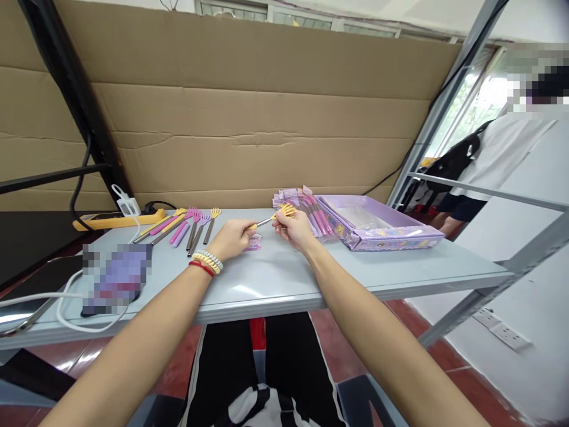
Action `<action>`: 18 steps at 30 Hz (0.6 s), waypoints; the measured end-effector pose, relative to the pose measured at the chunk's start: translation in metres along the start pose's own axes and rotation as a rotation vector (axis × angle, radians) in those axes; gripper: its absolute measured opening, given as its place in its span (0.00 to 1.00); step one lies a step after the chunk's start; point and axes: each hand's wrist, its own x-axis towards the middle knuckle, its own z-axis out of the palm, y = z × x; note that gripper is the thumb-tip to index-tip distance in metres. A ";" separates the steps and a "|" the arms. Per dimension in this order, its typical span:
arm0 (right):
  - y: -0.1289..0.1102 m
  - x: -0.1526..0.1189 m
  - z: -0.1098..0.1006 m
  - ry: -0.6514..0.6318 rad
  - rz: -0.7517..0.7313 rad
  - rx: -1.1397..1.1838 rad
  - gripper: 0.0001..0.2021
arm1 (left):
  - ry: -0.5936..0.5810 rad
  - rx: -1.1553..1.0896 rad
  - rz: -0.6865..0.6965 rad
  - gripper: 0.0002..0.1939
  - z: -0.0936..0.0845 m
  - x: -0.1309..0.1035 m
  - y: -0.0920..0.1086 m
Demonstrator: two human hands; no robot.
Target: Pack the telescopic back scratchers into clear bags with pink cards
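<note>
A small yellow fork-like tool (265, 222) with a metal shaft spans the gap between both hands above the grey table. My left hand (235, 238) is closed on its yellow handle end. At the yellow pronged head, my right hand (294, 228) pinches the tool. A small pink and purple card (253, 243) lies just under the tool. Left of my left hand are several similar tools (195, 228) in pink, purple and yellow, with loose handles (179, 233). Behind my right hand sits a pile of packaged pink and purple tools (315, 214).
An open purple box (395, 238) with clear plastic inside stands on the right. At left lie a phone-like purple object (120, 276), white cables (66, 302) and a yellow power strip (104, 222). Cardboard (267, 118) backs the grey table (284, 279). A person (493, 154) stands beyond the right frame.
</note>
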 end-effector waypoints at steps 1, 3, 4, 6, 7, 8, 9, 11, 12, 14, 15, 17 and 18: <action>0.001 -0.001 0.001 -0.016 0.010 -0.006 0.24 | -0.013 0.003 0.001 0.20 0.000 0.000 -0.001; 0.003 -0.002 0.002 -0.051 0.020 -0.033 0.23 | -0.031 -0.012 0.000 0.20 -0.001 -0.001 -0.002; 0.005 -0.002 0.002 -0.069 0.023 -0.058 0.23 | -0.035 -0.024 -0.006 0.20 -0.002 -0.001 -0.003; 0.007 -0.001 0.002 -0.094 0.019 -0.143 0.22 | -0.031 -0.031 -0.032 0.20 -0.005 0.000 -0.005; 0.007 0.000 0.002 -0.088 0.000 -0.205 0.22 | -0.017 -0.020 -0.053 0.20 -0.008 0.001 -0.007; 0.007 0.003 0.000 -0.062 -0.039 -0.276 0.21 | 0.004 0.002 -0.080 0.20 -0.011 0.001 -0.009; 0.004 0.006 -0.004 -0.013 -0.100 -0.358 0.21 | 0.031 0.034 -0.113 0.21 -0.014 0.001 -0.011; -0.006 0.015 -0.019 0.129 -0.259 -0.560 0.19 | 0.085 0.115 -0.202 0.22 -0.019 0.002 -0.016; -0.014 0.019 -0.031 0.206 -0.331 -0.684 0.18 | 0.105 0.161 -0.254 0.22 -0.022 0.002 -0.018; -0.035 0.027 -0.063 0.323 -0.390 -0.984 0.14 | 0.121 0.245 -0.343 0.22 -0.025 0.002 -0.022; -0.046 0.029 -0.083 0.377 -0.359 -1.137 0.12 | 0.120 0.275 -0.372 0.22 -0.025 0.002 -0.024; -0.066 0.032 -0.126 0.512 -0.178 -1.403 0.10 | 0.108 0.303 -0.392 0.22 -0.025 0.002 -0.025; -0.075 0.033 -0.148 0.557 -0.045 -1.504 0.10 | 0.102 0.303 -0.390 0.22 -0.025 0.002 -0.024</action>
